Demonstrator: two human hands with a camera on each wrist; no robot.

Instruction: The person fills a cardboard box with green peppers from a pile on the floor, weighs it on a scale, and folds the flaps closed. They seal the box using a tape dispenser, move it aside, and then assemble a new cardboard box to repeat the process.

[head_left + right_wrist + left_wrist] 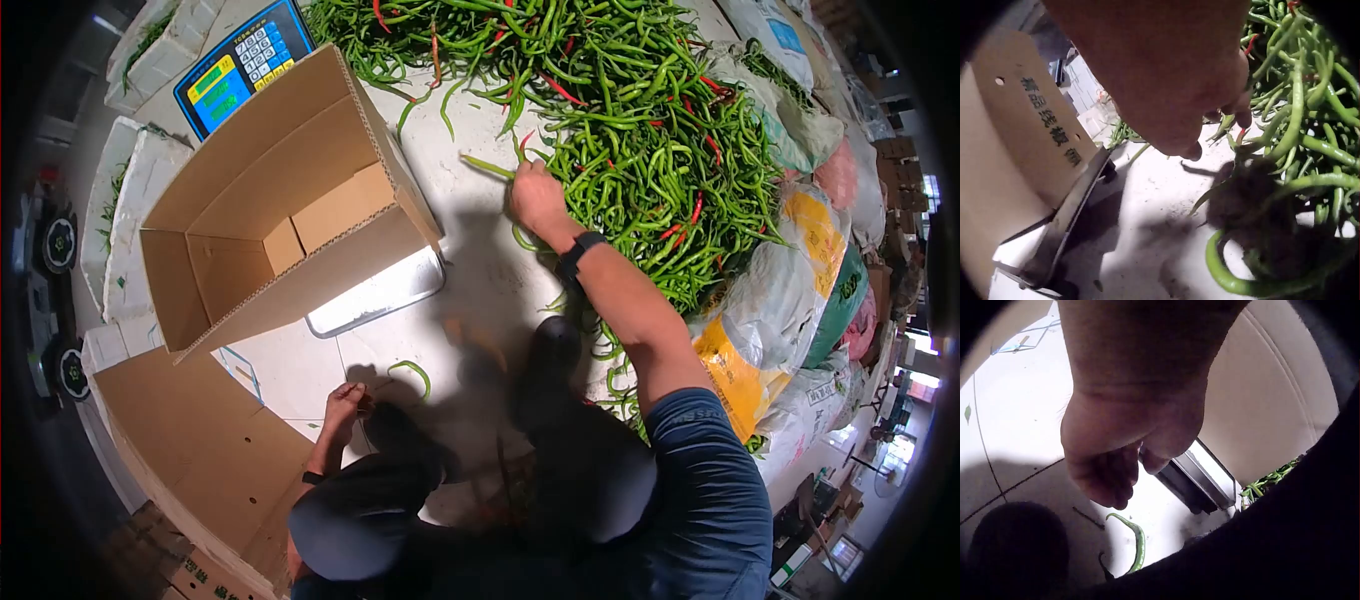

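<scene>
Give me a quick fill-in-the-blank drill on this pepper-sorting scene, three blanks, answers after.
1. The right hand reaches into the heap of long green and ____ chili peppers.
2. The open brown cardboard box sits on a weighing scale whose keypad panel is ____.
3. The left hand hovers near a single curved ____ pepper on the white floor.

Missing words: red; blue; green

Open cardboard box [270, 210], tipped on its side atop a metal weighing platform [385, 295]. Scale keypad [243, 62] with blue face behind the box. White foam crates [125, 215] along the left. Second cardboard box [190, 450] at lower left. Filled sacks [800, 290] stacked at right.
</scene>
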